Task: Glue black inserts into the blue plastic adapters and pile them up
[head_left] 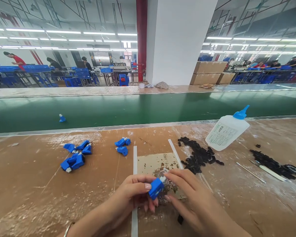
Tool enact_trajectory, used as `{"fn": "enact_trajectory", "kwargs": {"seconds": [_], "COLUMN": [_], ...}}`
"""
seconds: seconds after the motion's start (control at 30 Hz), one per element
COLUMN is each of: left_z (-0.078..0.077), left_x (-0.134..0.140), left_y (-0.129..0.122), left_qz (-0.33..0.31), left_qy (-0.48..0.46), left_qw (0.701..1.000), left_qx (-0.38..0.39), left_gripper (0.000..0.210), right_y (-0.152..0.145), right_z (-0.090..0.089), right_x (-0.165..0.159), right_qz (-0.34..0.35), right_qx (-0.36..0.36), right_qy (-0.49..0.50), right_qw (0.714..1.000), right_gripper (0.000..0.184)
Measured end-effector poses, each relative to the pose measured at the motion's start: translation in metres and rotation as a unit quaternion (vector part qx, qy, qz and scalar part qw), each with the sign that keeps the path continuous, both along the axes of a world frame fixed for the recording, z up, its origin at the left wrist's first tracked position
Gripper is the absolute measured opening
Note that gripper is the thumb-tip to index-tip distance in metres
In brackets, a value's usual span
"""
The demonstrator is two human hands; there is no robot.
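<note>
Between its thumb and fingers, my left hand (138,191) holds a small blue plastic part (156,189) with a white end piece (163,179). My right hand (191,194) is just to the right, thumb and forefinger apart; the forefinger reaches the white end, though I cannot tell whether it presses on it. Under both hands lies a stained beige sheet (153,161) between two white strips. Several similar blue parts (72,162) lie at the left, and a few more blue parts (122,142) nearer the middle. A small black piece (180,219) sits below my right hand.
A pile of black pieces (198,154) lies right of the sheet. Beyond it a white glue bottle (227,131) with a blue nozzle leans at a tilt. A thin stick (251,172) and more black pieces (268,159) lie far right. A green belt (128,110) runs behind, carrying one blue part.
</note>
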State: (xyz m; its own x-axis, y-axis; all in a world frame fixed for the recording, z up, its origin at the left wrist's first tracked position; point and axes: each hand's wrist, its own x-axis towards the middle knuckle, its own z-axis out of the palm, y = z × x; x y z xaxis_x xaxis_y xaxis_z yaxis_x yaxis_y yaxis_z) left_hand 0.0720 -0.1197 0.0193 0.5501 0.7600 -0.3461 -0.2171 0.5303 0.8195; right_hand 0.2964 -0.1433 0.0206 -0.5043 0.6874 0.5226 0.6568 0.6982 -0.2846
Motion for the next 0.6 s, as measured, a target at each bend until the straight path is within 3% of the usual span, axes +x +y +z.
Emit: {"fn": "enact_trajectory", "kwargs": {"seconds": [0.1, 0.27, 0.37, 0.6], "left_z": [-0.001, -0.008, -0.015, -0.021], "left_x": [0.005, 0.01, 0.013, 0.018], "left_y": [-0.002, -0.004, -0.008, -0.019], "left_qz": [0.015, 0.003, -0.003, -0.024], "left_qy": [-0.018, -0.042, -0.062, -0.062], "left_qw": [1.0, 0.999, 0.997, 0.997], "left_qx": [-0.01, -0.029, -0.034, -0.042], "left_gripper": [0.035, 0.028, 0.027, 0.035], "right_y": [-0.023, -0.05, -0.051, -0.051], "right_z": [-0.031, -0.08, -0.087, -0.079], "right_x": [0.017, 0.031, 0.026, 0.007], "right_qz": [-0.063, -0.109, -0.119, -0.152], "right_qx": [0.028, 0.019, 0.018, -0.052], "right_qy": [-0.006, -0.043, -0.029, 0.069], "right_qw": [0.998, 0.993, 0.992, 0.985], "right_gripper": [0.034, 0.044, 0.041, 0.033]}}
